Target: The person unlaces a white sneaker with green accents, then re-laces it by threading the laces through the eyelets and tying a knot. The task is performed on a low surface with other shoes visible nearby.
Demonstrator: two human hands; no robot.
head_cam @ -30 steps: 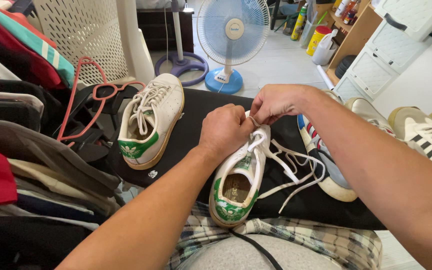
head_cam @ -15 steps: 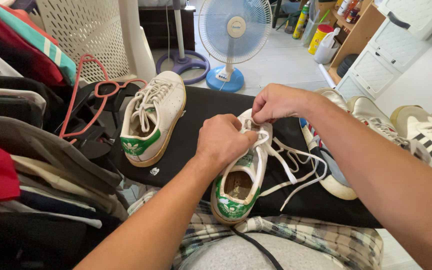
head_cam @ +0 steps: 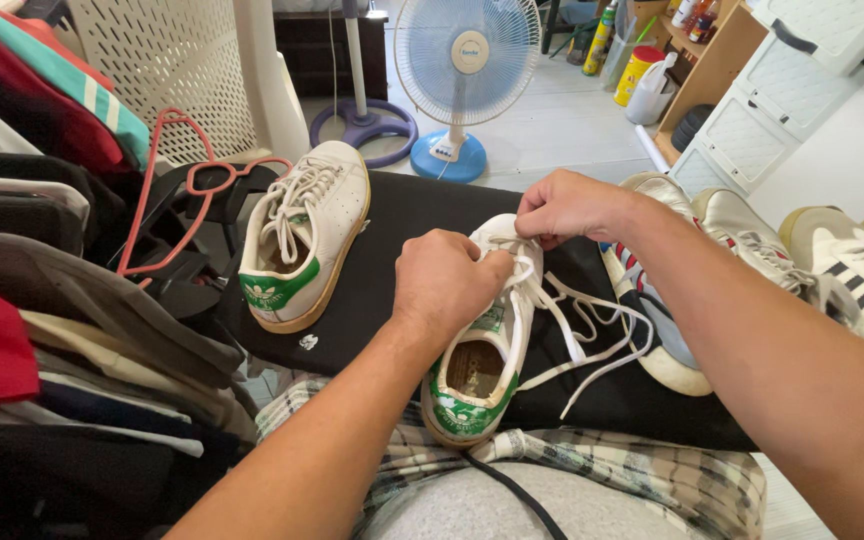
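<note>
A white sneaker with a green heel tab (head_cam: 472, 385) lies on a black cloth (head_cam: 402, 215) across my lap, heel toward me. My left hand (head_cam: 444, 280) grips its upper near the eyelets. At the toe end my right hand (head_cam: 567, 207) pinches the white shoelace (head_cam: 582, 335), and loose loops of the lace trail over the cloth to the right. The matching sneaker (head_cam: 302, 235), laced, rests on the cloth to the left, clear of both hands.
Hanging clothes (head_cam: 42, 300) and a red hanger (head_cam: 167, 190) crowd the left. Several other sneakers (head_cam: 832, 260) lie to the right. A blue floor fan (head_cam: 467, 60), a white laundry basket (head_cam: 172, 75) and a wooden shelf (head_cam: 707, 70) stand beyond.
My right hand has shifted slightly right and down at the toe, still on the lace. My left hand has slid a little toward the heel. The shoe stays in place.
</note>
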